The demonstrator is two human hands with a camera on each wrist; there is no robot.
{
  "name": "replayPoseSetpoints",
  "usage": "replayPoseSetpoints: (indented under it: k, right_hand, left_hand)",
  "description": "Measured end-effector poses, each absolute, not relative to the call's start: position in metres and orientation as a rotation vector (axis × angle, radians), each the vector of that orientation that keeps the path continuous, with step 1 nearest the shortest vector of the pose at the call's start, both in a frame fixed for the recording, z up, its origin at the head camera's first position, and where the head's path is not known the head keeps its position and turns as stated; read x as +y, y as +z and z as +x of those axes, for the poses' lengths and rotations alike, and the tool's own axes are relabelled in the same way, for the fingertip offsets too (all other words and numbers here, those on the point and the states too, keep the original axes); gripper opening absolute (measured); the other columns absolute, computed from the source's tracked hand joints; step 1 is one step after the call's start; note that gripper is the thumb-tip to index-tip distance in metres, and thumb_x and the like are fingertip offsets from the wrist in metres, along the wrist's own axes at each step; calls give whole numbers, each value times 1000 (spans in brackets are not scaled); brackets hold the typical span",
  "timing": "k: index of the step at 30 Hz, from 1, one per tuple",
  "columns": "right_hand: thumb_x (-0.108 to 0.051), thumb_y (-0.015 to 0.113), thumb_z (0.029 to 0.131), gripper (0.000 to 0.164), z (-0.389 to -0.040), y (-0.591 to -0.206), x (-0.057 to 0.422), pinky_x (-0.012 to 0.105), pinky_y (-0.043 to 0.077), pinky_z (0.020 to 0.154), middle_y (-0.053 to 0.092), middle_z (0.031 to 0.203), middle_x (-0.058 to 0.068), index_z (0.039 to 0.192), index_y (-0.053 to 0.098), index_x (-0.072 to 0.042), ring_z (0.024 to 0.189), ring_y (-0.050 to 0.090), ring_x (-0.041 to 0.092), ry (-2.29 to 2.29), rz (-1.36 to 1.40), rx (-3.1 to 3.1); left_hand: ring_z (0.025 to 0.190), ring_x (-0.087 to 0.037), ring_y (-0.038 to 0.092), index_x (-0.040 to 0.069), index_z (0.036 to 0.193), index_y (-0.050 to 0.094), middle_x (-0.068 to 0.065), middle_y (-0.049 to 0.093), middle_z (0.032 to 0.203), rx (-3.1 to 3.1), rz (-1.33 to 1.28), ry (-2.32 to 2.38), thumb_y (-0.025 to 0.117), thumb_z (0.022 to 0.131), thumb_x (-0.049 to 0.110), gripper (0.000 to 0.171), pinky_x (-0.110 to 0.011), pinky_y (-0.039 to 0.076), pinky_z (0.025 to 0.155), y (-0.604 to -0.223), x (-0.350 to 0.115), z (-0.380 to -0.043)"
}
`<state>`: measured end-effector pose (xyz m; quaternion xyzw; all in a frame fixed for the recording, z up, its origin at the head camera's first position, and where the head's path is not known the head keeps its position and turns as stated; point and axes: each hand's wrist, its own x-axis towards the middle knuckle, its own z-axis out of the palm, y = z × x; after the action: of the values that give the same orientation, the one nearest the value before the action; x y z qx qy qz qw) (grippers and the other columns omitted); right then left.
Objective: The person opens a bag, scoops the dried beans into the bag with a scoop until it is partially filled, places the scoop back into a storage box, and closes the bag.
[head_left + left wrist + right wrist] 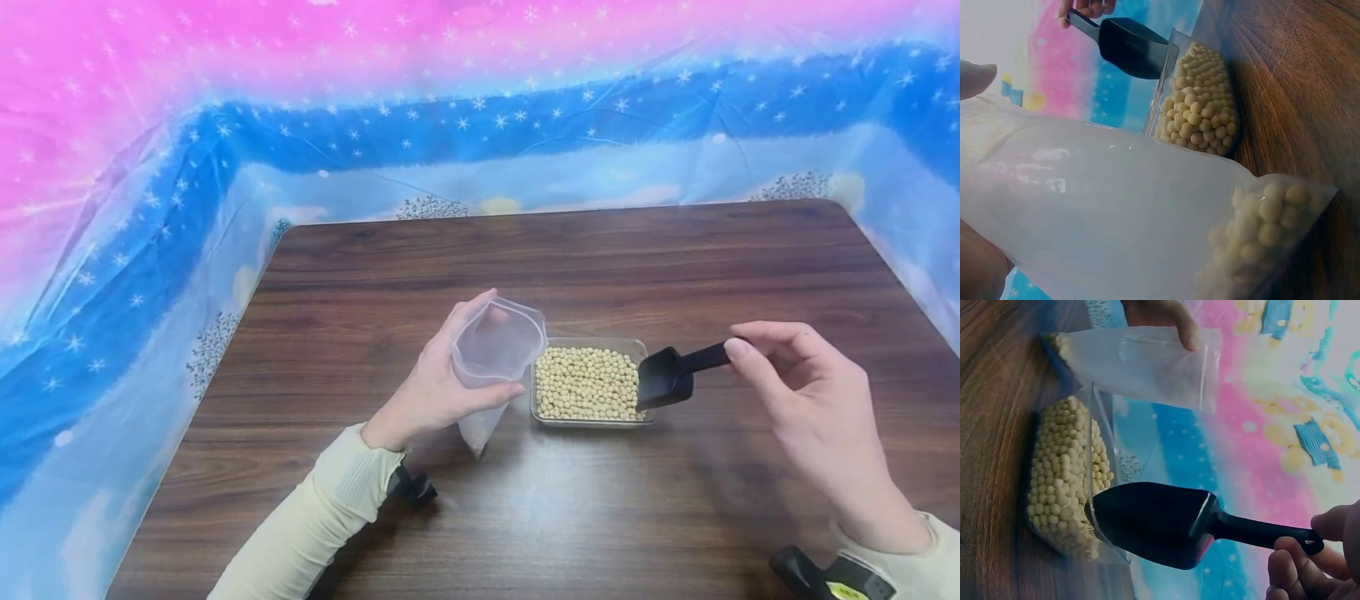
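Observation:
My left hand [442, 367] grips a clear plastic bag [498, 342] near its mouth, thumb and fingers around it, with the mouth held wide. In the left wrist view, pale round beans [1266, 225] lie in the bag's bottom corner, close over the wood. My right hand [817, 408] pinches the handle end of a black scoop [663, 379]. The scoop's tip reaches over the right rim of a clear rectangular container [592, 423], at the beans [1060, 481] that fill it. The bag stands just left of this container.
The dark wooden table [360, 292] carries the container near its middle. A pink and blue snowflake-patterned cloth [465, 125] hangs behind and to the left of the table. Black wrist devices [412, 487] sit at both sleeves.

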<state>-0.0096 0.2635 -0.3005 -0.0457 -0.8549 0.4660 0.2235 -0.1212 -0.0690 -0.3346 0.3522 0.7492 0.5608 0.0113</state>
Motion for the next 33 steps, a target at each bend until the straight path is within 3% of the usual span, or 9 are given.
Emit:
replayPoseSetpoints:
  k: [9, 18, 24, 33]
  right_hand:
    - [-11, 70, 90, 26, -9, -313, 256, 10, 45, 63, 64, 79, -4, 116, 66, -11, 73, 63, 0, 1230, -89, -2440]
    - [-16, 65, 94, 27, -9, -325, 259, 12, 46, 63, 70, 77, -6, 120, 61, -10, 70, 65, 2, 1312, -152, -2469]
    - [-10, 61, 96, 17, -14, -342, 264, 17, 55, 67, 71, 80, -3, 113, 59, -9, 72, 68, 7, 1767, -188, -2281]
    - [-13, 56, 99, 14, -22, -365, 271, 18, 54, 68, 71, 80, 0, 112, 56, -7, 71, 67, 9, 2118, -254, -2150]
  left_hand:
    - [114, -24, 52, 26, 150, 33, -2, 49, 130, 2303, 1105, 1779, 87, 70, 6, 99, -45, 50, 94, -335, -70, -121]
    - [114, -25, 52, 25, 150, 32, -2, 49, 130, 2298, 1118, 1783, 86, 70, 6, 98, -45, 50, 93, -335, -71, -121]
    - [114, -26, 51, 26, 150, 32, -2, 49, 130, 2301, 1122, 1786, 87, 70, 5, 99, -46, 50, 93, -336, -71, -122]
    - [114, -26, 52, 27, 150, 32, -2, 50, 130, 2307, 1117, 1784, 86, 71, 6, 98, -47, 50, 93, -336, -72, -122]
